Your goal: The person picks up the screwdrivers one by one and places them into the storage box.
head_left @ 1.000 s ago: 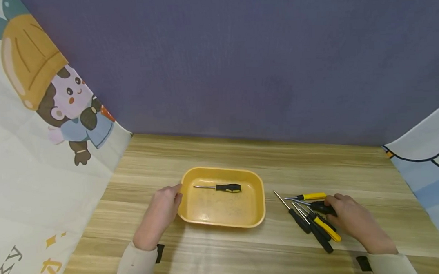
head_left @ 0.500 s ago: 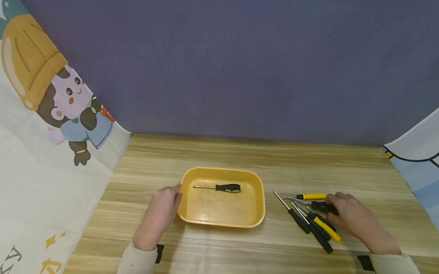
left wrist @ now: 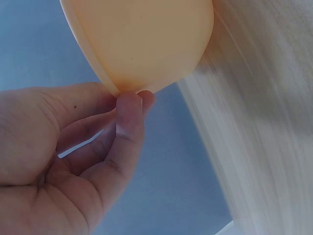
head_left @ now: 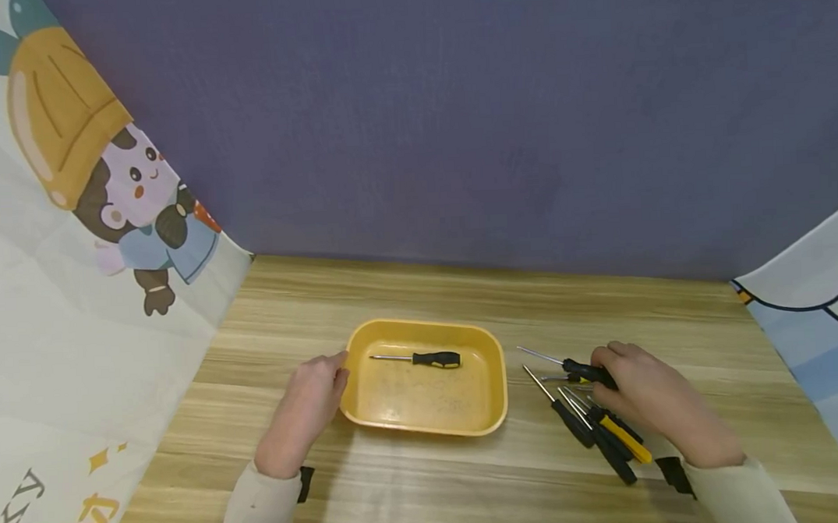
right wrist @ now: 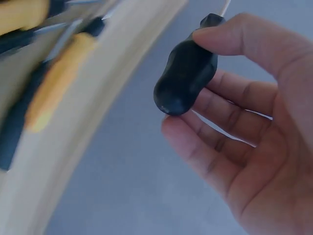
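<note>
My left hand pinches the left rim of a yellow plastic tray; in the left wrist view thumb and fingers meet at the edge of the tray. Inside it lies a screwdriver with a black handle, its shaft pointing left. My right hand holds another black-handled screwdriver above the pile, shaft toward the upper left. The right wrist view shows the bulbous handle between thumb and fingers. Beneath and beside that hand, a yellow-and-black screwdriver lies among several others.
One screwdriver with a long shaft and black handle lies at the pile's left side. The wooden tabletop runs back to a dark blue-purple partition. A printed white cloth hangs at the left.
My right hand has lifted the black screwdriver off the pile and moved up and left; its shaft now sits above the yellow-handled one. My left hand and the tray stay put.
</note>
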A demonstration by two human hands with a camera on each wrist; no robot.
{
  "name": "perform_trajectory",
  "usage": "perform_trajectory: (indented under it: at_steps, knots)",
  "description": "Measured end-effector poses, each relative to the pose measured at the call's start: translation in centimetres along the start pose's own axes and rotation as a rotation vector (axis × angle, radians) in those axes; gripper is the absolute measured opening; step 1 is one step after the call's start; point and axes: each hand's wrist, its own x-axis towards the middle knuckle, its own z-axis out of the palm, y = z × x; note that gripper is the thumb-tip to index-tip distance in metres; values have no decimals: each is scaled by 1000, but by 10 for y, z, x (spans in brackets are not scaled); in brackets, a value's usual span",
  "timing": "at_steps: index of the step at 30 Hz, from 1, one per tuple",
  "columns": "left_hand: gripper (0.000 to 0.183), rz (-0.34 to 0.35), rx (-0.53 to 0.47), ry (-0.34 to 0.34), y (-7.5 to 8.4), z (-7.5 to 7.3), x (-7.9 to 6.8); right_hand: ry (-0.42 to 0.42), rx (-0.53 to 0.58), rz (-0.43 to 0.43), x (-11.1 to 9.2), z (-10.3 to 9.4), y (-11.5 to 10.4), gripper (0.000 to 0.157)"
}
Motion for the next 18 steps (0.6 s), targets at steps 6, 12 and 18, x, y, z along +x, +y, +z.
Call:
perform_trajectory:
  at_steps: [6, 12, 18]
  knots:
    - [29, -16, -5, -18, 1, -1, 0, 11, -25, -87, 37, -15, -27, 17]
    - [29, -7, -5, -8, 0, 0, 1, 40, -54, -187, 77, -20, -60, 17]
    - [29, 1, -9, 0, 0, 1, 1, -28, -36, -220, 108, -21, -92, 15]
